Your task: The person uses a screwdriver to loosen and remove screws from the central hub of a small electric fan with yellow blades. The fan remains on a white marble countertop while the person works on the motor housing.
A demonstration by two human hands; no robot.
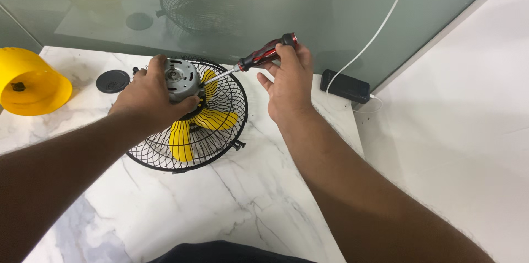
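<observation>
A small fan lies face down on the marble table: a black wire grille with yellow blades inside and a grey metal motor on top. My left hand grips the motor from the left side. My right hand holds a red and black screwdriver by its handle. The shaft slants down to the left and its tip meets the motor's right edge.
A yellow plastic fan housing lies at the table's left edge, with a black round cap beside it. A black power bank with a white cable sits at the back right. A glass wall runs behind the table.
</observation>
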